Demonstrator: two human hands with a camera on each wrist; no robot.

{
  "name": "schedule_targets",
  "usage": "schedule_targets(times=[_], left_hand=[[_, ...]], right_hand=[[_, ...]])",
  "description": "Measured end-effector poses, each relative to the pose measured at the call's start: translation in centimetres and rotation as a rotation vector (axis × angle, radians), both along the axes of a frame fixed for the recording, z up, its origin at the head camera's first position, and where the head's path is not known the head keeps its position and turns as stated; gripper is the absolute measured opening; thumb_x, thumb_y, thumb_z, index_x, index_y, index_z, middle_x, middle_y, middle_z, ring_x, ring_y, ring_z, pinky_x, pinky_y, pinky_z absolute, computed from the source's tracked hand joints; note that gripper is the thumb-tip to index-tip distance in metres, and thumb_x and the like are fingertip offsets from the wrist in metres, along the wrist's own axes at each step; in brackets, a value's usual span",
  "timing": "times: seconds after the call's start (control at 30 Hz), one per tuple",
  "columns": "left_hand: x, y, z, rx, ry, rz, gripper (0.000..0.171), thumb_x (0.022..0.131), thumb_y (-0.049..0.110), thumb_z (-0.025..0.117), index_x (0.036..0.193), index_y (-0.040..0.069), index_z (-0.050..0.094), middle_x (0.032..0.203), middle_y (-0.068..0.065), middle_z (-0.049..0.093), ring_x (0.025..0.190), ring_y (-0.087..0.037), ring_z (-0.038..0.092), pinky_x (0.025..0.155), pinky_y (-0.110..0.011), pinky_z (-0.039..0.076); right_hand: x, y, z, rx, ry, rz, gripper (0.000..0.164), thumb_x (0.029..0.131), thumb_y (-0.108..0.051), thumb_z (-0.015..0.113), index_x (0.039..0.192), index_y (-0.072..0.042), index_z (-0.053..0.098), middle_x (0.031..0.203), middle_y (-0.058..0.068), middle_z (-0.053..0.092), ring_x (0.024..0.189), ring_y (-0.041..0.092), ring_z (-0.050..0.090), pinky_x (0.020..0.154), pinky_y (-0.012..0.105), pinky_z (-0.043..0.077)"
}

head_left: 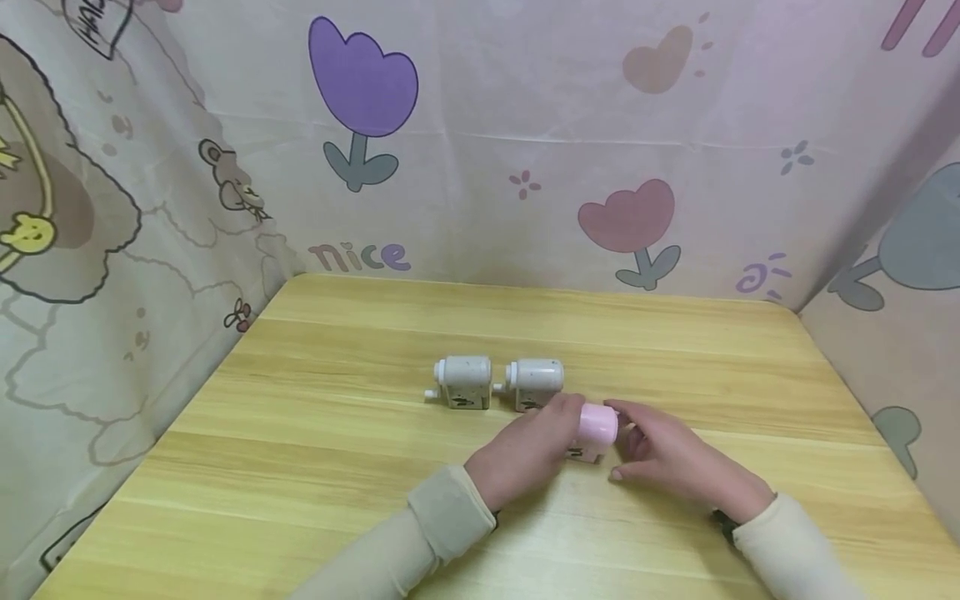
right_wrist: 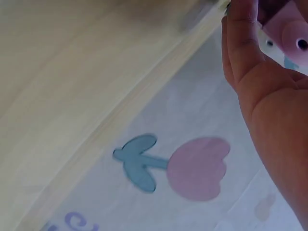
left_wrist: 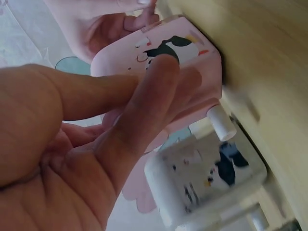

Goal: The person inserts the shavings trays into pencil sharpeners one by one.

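A pink crank pencil sharpener (head_left: 597,423) with a bird picture stands on the wooden table. My left hand (head_left: 528,450) grips it from the left, the thumb lying across the pictured front in the left wrist view. A white crank knob (left_wrist: 222,124) sticks out below that hand's fingers. On the other side, my right hand (head_left: 671,454) reaches round with bent fingers, its fingertips close to the pink side and its thumb apart from it. In the right wrist view the pink end face (right_wrist: 292,36) shows a dark round hole.
Two grey-white crank sharpeners (head_left: 467,382) stand in a row behind and left of the pink one; the nearer one (head_left: 538,375) is partly covered by my left hand. A printed cloth (head_left: 480,167) with flowers hangs along the back and side edges of the table (head_left: 300,467).
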State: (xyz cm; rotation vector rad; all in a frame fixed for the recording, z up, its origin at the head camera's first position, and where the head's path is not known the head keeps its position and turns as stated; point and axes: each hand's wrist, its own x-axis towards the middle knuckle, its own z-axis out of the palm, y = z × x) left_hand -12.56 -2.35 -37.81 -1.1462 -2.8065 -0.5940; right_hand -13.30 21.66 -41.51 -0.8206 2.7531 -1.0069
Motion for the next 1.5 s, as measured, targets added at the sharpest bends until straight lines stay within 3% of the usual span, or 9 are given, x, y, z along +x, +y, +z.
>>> schedule_targets(times=[0.17, 0.4, 0.8, 0.9, 1.0, 1.1, 1.17, 1.33, 1.5], left_hand=[[-0.7, 1.6, -0.1, 0.011, -0.009, -0.007, 0.033, 0.086, -0.006, 0.054, 0.117, 0.006, 0.048, 0.102, -0.004, 0.054, 0.080, -0.007, 0.052, 0.068, -0.014, 0.045], [-2.0, 3.9, -0.1, -0.014, 0.004, -0.027, 0.039, 0.083, -0.002, 0.062, 0.119, 0.003, 0.046, 0.098, -0.003, 0.051, 0.071, -0.007, 0.049, 0.062, -0.012, 0.042], [-3.5, 5.5, -0.3, -0.069, 0.002, 0.069, 0.037, 0.086, 0.000, 0.059, 0.121, 0.002, 0.046, 0.097, -0.005, 0.051, 0.061, -0.007, 0.049, 0.049, -0.012, 0.039], [-3.4, 5.6, -0.3, -0.109, 0.041, 0.080, 0.042, 0.087, 0.000, 0.058, 0.127, 0.001, 0.043, 0.103, -0.008, 0.054, 0.060, -0.010, 0.053, 0.046, -0.013, 0.038], [-3.1, 5.7, 0.0, -0.121, 0.046, 0.104, 0.058, 0.090, 0.008, 0.058, 0.142, 0.001, 0.032, 0.129, -0.018, 0.052, 0.066, -0.016, 0.060, 0.046, -0.015, 0.041], [-2.2, 5.4, 0.8, -0.092, 0.047, 0.129, 0.072, 0.095, 0.025, 0.058, 0.150, 0.003, 0.018, 0.147, -0.022, 0.038, 0.078, -0.022, 0.065, 0.053, -0.020, 0.049], [-1.4, 4.7, 1.7, -0.035, 0.058, 0.127, 0.071, 0.095, 0.035, 0.057, 0.149, 0.004, 0.023, 0.144, -0.018, 0.043, 0.082, -0.020, 0.064, 0.060, -0.021, 0.051], [-0.7, 1.8, 3.7, 0.080, 0.283, 0.148, 0.041, 0.093, 0.037, 0.059, 0.120, 0.006, 0.058, 0.110, -0.004, 0.063, 0.089, -0.013, 0.056, 0.076, -0.020, 0.046], [-2.5, -0.9, 3.7, 0.161, 0.495, 0.237, 0.018, 0.093, 0.026, 0.061, 0.094, 0.009, 0.066, 0.088, -0.001, 0.065, 0.083, -0.017, 0.055, 0.076, -0.024, 0.044]], right_hand=[[0.8, 1.9, 0.1, 0.036, 0.013, -0.072, 0.078, 0.071, -0.037, 0.081, 0.136, -0.011, 0.047, 0.091, -0.004, 0.058, 0.079, 0.009, 0.055, 0.067, 0.026, 0.050], [1.4, 3.2, -0.3, 0.014, 0.005, -0.078, 0.061, 0.075, -0.036, 0.079, 0.123, -0.008, 0.054, 0.091, -0.004, 0.059, 0.072, 0.006, 0.053, 0.062, 0.025, 0.049], [1.4, 3.5, -0.3, 0.030, -0.013, -0.076, 0.068, 0.079, -0.040, 0.075, 0.130, -0.002, 0.050, 0.091, -0.005, 0.059, 0.072, 0.004, 0.053, 0.063, 0.024, 0.049], [1.5, 3.6, -0.3, 0.033, -0.016, -0.076, 0.067, 0.080, -0.039, 0.074, 0.130, -0.002, 0.050, 0.091, -0.006, 0.059, 0.072, 0.004, 0.053, 0.063, 0.025, 0.049], [1.5, 3.7, -0.1, 0.043, 0.006, -0.090, 0.057, 0.085, -0.034, 0.071, 0.129, -0.003, 0.052, 0.092, -0.008, 0.061, 0.074, 0.002, 0.055, 0.065, 0.025, 0.050], [1.4, 3.9, 0.3, 0.052, 0.058, -0.144, 0.043, 0.091, -0.026, 0.064, 0.126, -0.003, 0.055, 0.091, -0.008, 0.063, 0.073, 0.001, 0.056, 0.064, 0.026, 0.050], [1.3, 4.0, 0.8, 0.065, 0.095, -0.195, 0.035, 0.095, -0.023, 0.059, 0.122, -0.003, 0.057, 0.088, -0.007, 0.063, 0.070, 0.002, 0.055, 0.061, 0.026, 0.050], [1.0, 3.7, 2.9, 0.094, 0.238, -0.330, 0.030, 0.100, -0.031, 0.048, 0.109, -0.006, 0.062, 0.081, -0.005, 0.061, 0.063, 0.007, 0.051, 0.054, 0.027, 0.045], [-0.3, 1.3, 4.5, 0.057, 0.514, -0.380, 0.025, 0.099, -0.026, 0.050, 0.100, -0.005, 0.064, 0.081, 0.002, 0.065, 0.066, 0.014, 0.055, 0.056, 0.034, 0.048]])
